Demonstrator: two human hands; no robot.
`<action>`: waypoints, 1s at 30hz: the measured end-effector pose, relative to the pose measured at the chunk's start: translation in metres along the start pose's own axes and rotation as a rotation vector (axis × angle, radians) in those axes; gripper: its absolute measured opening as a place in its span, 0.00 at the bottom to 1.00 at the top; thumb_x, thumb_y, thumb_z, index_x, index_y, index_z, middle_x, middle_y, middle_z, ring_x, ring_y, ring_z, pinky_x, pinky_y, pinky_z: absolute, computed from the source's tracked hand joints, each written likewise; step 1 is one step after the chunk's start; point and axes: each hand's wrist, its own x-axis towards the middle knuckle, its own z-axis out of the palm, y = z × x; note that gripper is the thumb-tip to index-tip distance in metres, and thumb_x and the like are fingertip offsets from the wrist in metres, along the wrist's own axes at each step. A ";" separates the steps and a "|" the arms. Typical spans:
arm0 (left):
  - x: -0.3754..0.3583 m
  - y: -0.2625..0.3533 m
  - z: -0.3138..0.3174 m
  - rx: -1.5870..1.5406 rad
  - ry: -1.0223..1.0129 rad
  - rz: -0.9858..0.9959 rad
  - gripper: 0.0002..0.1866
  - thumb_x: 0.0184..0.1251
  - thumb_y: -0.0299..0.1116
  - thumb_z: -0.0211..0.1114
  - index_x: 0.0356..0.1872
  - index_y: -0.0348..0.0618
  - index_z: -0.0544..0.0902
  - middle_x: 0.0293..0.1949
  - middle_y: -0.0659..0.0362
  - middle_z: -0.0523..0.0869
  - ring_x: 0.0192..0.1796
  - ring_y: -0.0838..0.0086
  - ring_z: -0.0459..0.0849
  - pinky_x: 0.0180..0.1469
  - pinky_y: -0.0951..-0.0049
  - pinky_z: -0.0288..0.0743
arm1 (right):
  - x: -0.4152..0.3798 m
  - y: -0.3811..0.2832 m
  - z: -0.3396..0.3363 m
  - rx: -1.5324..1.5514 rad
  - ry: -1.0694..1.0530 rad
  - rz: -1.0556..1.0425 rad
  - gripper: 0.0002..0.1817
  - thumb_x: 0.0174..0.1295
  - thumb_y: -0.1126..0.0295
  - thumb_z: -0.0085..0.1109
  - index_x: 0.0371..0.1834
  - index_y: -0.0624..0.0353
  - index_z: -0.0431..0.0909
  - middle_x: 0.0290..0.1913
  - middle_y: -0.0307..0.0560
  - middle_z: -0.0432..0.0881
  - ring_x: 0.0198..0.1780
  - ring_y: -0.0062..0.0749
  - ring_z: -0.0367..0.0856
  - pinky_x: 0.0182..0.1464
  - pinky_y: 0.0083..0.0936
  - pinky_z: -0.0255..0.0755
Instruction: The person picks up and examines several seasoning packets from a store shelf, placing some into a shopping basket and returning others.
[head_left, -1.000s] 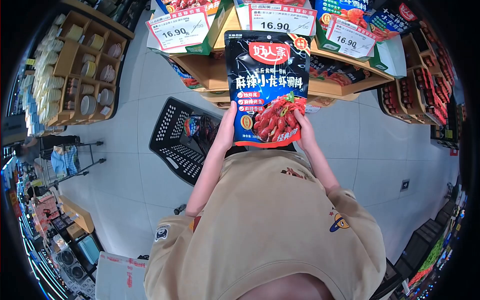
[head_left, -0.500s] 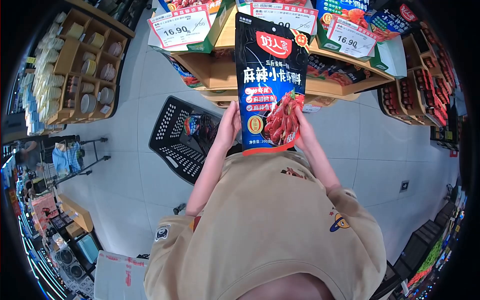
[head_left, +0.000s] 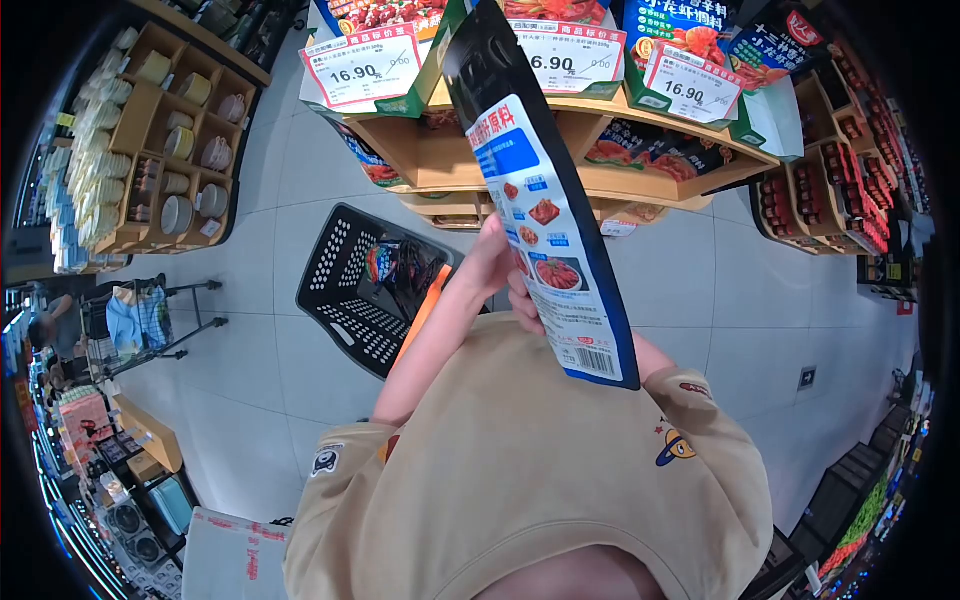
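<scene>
A tall seasoning pouch (head_left: 550, 230) is held upright and tilted in front of my chest. Its printed back, with small food pictures and a barcode, faces me at an angle. My left hand (head_left: 487, 258) is closed at the pouch's left edge, thumb uppermost. My right forearm passes behind the pouch; the curled fingers at the lower left edge appear to be my right hand (head_left: 525, 305), closed on it, while the rest of that hand is hidden. Below my left arm, a black shopping basket (head_left: 335, 245) holds dark packets (head_left: 400, 265).
Ahead stands a wooden display shelf (head_left: 460, 175) with price cards (head_left: 365, 72) and boxed pouches (head_left: 690, 30). Crockery shelves (head_left: 150, 130) are at left, red-packed shelves (head_left: 850, 190) at right. A trolley (head_left: 165, 315) and a person (head_left: 65, 325) are farther left.
The pouch has turned from its crayfish-pictured front to its back and now slants. My right hand has moved left behind it. More of the basket's orange handle shows.
</scene>
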 end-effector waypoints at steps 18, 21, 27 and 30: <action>-0.023 0.038 0.033 0.173 0.400 0.457 0.09 0.59 0.28 0.54 0.39 0.37 0.73 0.39 0.58 0.79 0.40 0.80 0.76 0.44 0.79 0.67 | 0.030 -0.017 -0.072 0.204 0.328 -0.116 0.34 0.54 0.41 0.35 0.47 0.63 0.66 0.46 0.53 0.70 0.47 0.42 0.69 0.49 0.35 0.64; -0.024 0.040 0.030 0.231 0.426 0.457 0.09 0.58 0.28 0.54 0.39 0.36 0.73 0.39 0.59 0.79 0.40 0.80 0.76 0.44 0.79 0.67 | 0.019 -0.022 -0.086 0.145 0.352 -0.184 0.35 0.55 0.41 0.33 0.51 0.63 0.64 0.49 0.54 0.69 0.50 0.43 0.68 0.50 0.37 0.63; -0.026 0.038 0.025 0.345 0.499 0.454 0.09 0.57 0.27 0.55 0.39 0.36 0.73 0.38 0.59 0.79 0.39 0.81 0.75 0.44 0.80 0.67 | -0.005 -0.038 -0.119 -0.325 0.045 -0.274 0.35 0.54 0.46 0.45 0.57 0.63 0.57 0.56 0.50 0.64 0.56 0.34 0.64 0.57 0.31 0.57; -0.025 0.035 0.020 0.379 0.533 0.424 0.09 0.57 0.27 0.55 0.39 0.35 0.73 0.38 0.59 0.79 0.38 0.82 0.75 0.43 0.80 0.67 | -0.007 -0.039 -0.112 -0.691 0.209 -0.268 0.30 0.46 0.62 0.60 0.51 0.65 0.62 0.48 0.46 0.71 0.49 0.27 0.70 0.51 0.24 0.63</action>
